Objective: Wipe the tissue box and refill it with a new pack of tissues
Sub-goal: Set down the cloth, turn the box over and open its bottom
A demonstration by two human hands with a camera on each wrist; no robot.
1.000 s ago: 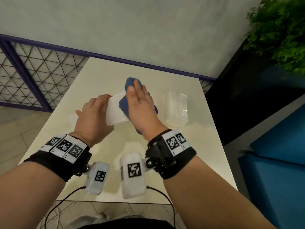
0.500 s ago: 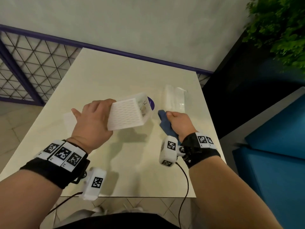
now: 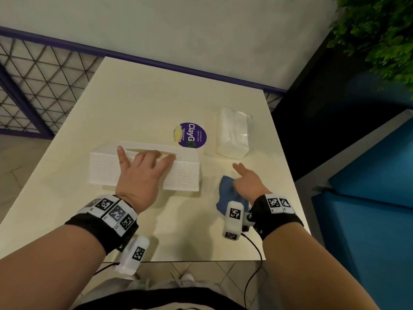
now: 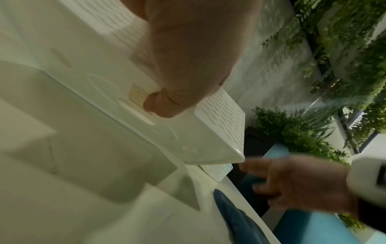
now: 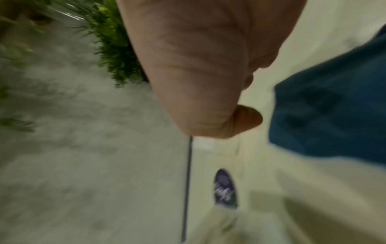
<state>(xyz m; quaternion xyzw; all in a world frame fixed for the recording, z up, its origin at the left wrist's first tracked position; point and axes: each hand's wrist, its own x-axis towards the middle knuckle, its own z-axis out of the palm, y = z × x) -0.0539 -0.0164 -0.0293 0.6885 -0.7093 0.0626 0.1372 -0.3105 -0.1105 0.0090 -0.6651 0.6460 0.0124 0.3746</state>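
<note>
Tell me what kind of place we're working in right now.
Probably a café or food-court seating area: a small cream table bearing a purple ClayGo "clean as you go" sticker, a blue upholstered seat beside it, and greenery by the wall.

Ribbed, seemingly plastic tissue box (image 3: 183,175)

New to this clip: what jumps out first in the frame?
The white tissue box at the table's centre, lying with its slot side up and the left hand spread over it. Right of it, a blue cloth sits beside the open right hand. Farther back, a purple round sticker and a clear-wrapped tissue pack lie side by side.
</note>
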